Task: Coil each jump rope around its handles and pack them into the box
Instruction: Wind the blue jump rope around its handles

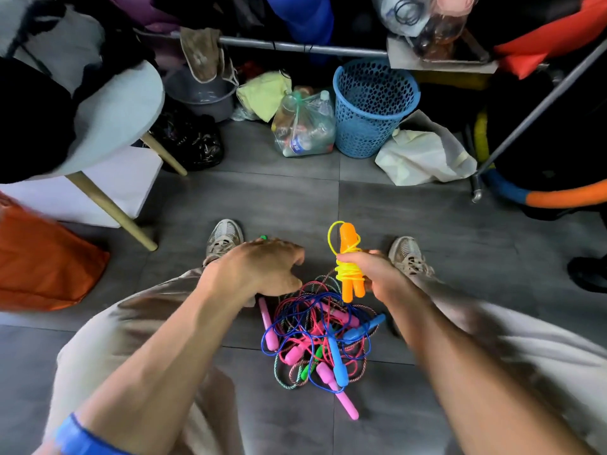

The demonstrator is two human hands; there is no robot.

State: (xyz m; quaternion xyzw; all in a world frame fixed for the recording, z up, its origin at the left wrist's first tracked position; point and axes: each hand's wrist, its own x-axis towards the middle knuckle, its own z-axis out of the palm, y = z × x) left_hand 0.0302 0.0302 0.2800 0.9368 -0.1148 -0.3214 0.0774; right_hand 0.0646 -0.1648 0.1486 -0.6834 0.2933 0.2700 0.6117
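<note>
Head view: right hand (371, 274) grips the orange handles (351, 257), yellow rope (348, 270) coiled round them, above the tangled pile (318, 336). Left hand (262, 267) hovers with loosely spread fingers, holding nothing. One rope looks done; several remain, and no box shows.

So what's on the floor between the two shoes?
In the head view, between the left shoe and right shoe lies bare grey floor; nearer you sits the rope pile.

Soft even daylight, faint shadows, wide-angle bending at edges, motion blur on forearms (492, 372), dim clutter beyond hands.
</note>
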